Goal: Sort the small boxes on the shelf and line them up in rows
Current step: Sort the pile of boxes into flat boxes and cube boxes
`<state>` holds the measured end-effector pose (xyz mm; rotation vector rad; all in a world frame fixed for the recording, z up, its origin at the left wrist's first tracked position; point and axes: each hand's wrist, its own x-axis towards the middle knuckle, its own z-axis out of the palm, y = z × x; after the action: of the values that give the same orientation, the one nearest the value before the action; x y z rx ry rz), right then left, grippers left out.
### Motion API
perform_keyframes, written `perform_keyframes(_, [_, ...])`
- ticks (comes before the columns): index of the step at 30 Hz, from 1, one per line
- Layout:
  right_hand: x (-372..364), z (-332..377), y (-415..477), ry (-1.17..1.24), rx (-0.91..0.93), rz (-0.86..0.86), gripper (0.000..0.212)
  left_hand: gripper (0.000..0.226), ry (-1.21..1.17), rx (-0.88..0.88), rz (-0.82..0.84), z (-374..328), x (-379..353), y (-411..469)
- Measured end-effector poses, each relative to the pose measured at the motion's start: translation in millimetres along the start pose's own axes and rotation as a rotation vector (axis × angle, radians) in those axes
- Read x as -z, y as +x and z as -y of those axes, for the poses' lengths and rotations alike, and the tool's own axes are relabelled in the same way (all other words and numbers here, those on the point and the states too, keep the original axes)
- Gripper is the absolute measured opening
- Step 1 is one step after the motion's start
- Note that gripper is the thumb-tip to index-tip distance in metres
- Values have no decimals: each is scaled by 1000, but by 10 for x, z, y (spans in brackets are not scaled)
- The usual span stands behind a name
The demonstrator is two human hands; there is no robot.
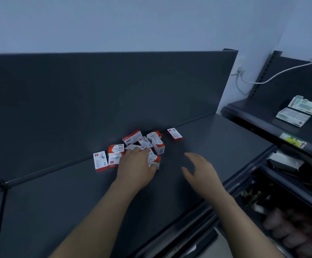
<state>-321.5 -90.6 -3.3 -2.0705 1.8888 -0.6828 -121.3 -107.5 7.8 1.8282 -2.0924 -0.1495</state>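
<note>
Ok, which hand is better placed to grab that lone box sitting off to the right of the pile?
Right. The right hand hovers open and empty, nearer the lone box; the left hand is busy on the pile.

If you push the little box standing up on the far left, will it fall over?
Probably. That upright box stands tall on a narrow end, so a nudge likely tips it. It looks like light cardboard, so it should slide easily on the smooth shelf.
</note>
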Motion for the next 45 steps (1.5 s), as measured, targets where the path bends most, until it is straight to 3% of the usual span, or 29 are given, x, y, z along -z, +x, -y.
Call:
perform_keyframes(5, [-40, -33, 432, -1, 51, 20, 52, 56, 94, 35, 105, 11, -140, 275])
perform_keyframes(11, [-128, -10, 803, 15, 146, 91, 57, 57, 51, 103, 140, -26, -230, 357])
perform_keyframes(15, [-170, 47, 1012, 88, 267, 158, 52, 48, 23, 156, 104, -63, -268, 344])
perform_keyframes(19, [-319, 31, 1228, 174, 303, 277, 64, 56, 1, 218, 76, -108, -331, 324])
perform_keyframes(26, [-425, -106, 1370, 221, 336, 303, 54, 65, -66, 333, -71, -243, -403, 224])
perform_keyframes(37, [-278, 66, 1205, 508, 526, 167, 52, 64, -307, 461, -431, -382, -99, -209])
perform_keyframes(45, [-366, 724, 813, 520, 610, 317, 52, 75, -286, 644, -580, -95, 244, -888])
